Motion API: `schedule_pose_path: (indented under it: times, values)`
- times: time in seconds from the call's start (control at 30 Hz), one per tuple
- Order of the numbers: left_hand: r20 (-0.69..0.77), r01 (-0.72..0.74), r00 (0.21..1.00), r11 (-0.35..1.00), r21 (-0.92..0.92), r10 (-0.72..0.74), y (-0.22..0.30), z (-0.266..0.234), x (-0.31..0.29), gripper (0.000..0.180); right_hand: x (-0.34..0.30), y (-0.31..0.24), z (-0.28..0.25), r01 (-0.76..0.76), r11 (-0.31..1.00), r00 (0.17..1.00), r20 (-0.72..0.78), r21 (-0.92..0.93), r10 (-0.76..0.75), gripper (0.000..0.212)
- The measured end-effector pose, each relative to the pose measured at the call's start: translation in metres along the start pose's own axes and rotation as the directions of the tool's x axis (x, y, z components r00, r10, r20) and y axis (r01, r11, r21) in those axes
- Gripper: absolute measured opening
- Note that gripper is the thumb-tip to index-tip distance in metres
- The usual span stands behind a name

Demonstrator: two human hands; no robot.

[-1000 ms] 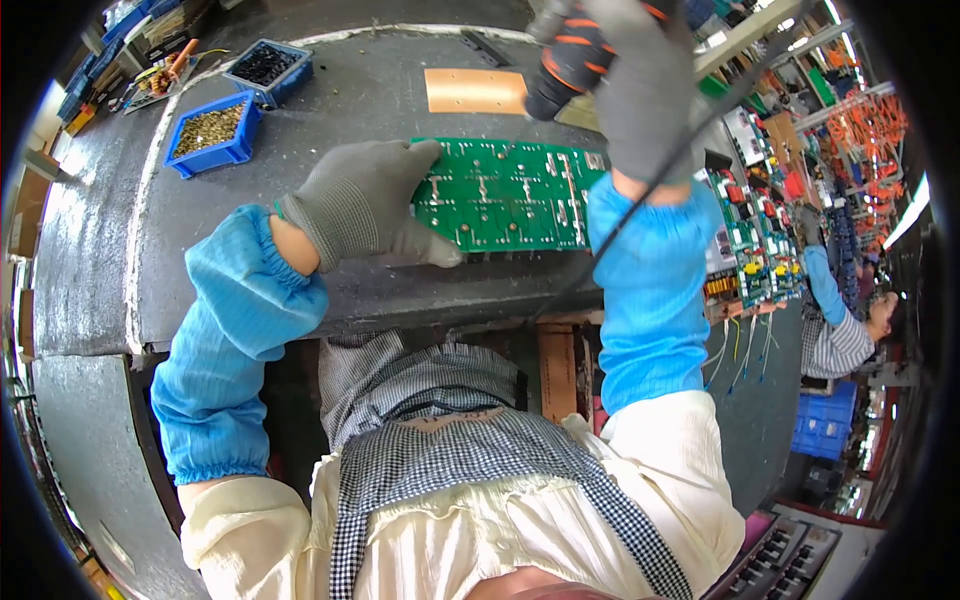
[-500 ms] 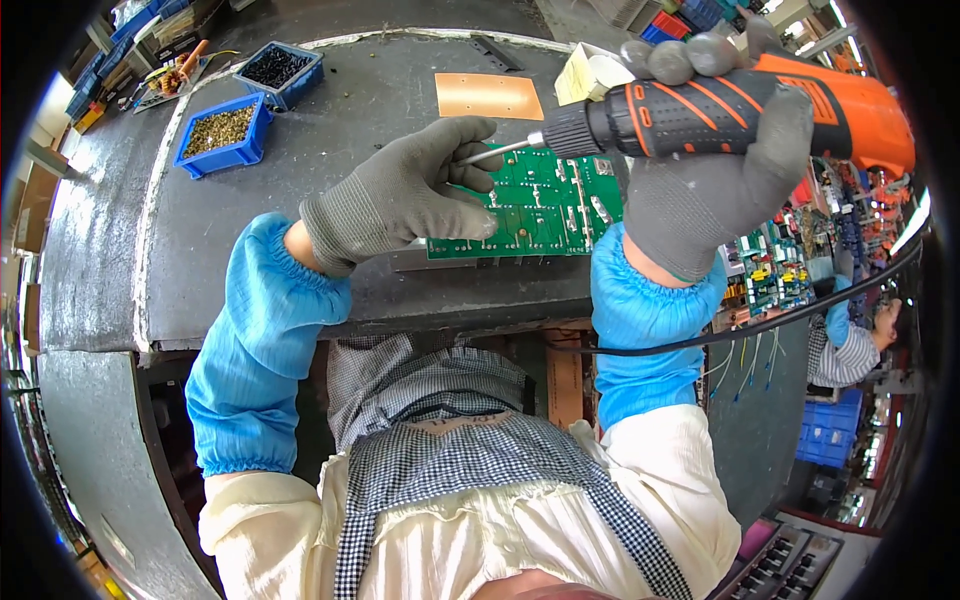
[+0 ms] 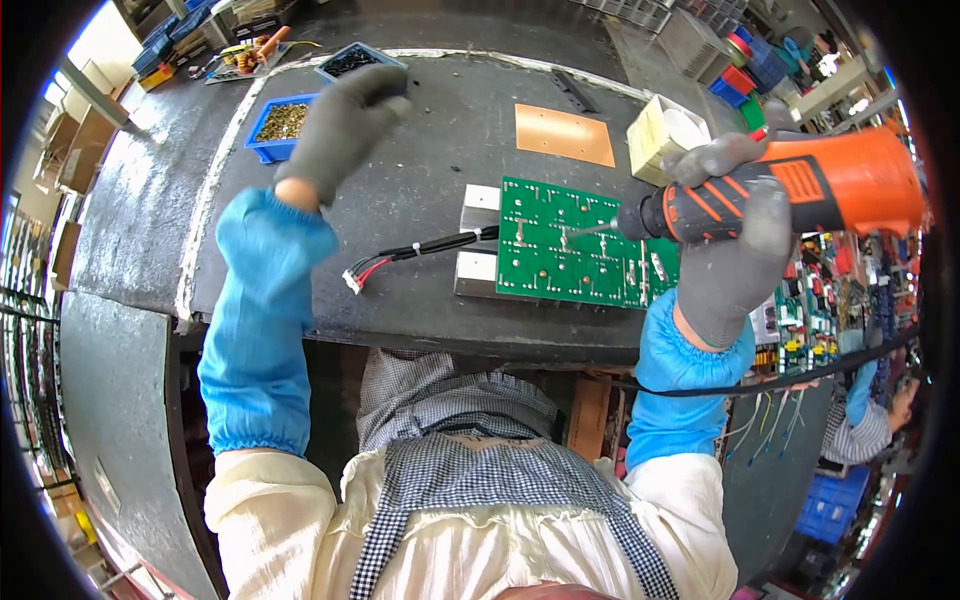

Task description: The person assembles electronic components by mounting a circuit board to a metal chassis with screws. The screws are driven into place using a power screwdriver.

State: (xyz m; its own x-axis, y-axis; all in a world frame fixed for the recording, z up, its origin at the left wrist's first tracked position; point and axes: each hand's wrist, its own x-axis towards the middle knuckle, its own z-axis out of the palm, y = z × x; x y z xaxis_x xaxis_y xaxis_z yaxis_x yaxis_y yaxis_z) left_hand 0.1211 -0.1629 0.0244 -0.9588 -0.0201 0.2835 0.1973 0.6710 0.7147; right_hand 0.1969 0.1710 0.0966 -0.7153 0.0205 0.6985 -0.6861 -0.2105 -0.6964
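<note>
My right hand (image 3: 728, 275), in a grey glove, is closed round an orange and black electric screwdriver (image 3: 850, 185). The tool lies nearly level, its thin bit pointing left over a green circuit board (image 3: 545, 255); whether the tip touches the board I cannot tell. Silver metal blocks (image 3: 478, 275) show under the board's left edge. A black-sleeved cable (image 3: 430, 246) with a white connector runs out from there. My left hand (image 3: 340, 130), also gloved and slightly blurred, is raised beside a blue bin (image 3: 270, 152) of brass-coloured small parts, thumb and fingers apart, with nothing visible in them.
Behind the left hand stands another blue bin (image 3: 358, 58) with black parts. A copper-coloured plate (image 3: 565, 135), a dark bar (image 3: 573, 92) and a pale yellow box (image 3: 662, 135) lie beyond the board. A black cord (image 3: 760, 387) crosses at right; a co-worker (image 3: 865, 425) is at far right.
My left hand has left the screwdriver bit and moved up and left to the bins. The screwdriver has come lower, still in my right hand. The whole view has shifted, uncovering the board's left side and cable.
</note>
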Motion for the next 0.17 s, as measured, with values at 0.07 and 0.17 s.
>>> schedule_pose_path:
  times: [0.07, 0.17]
  values:
    - [-0.13, 0.057, 0.991, 0.949, 0.31, -0.017, -0.02, -0.005, 0.023, 0.033, 0.005, 0.006, 0.001, 0.007, 0.997, 0.999, 0.043, -0.078, -0.003, 0.073]
    - [0.078, -0.143, 0.985, 0.48, 0.866, 0.154, -0.025, 0.008, 0.041, 0.034, 0.014, 0.01, -0.006, -0.024, 0.999, 0.993, 0.118, -0.047, 0.03, 0.083]
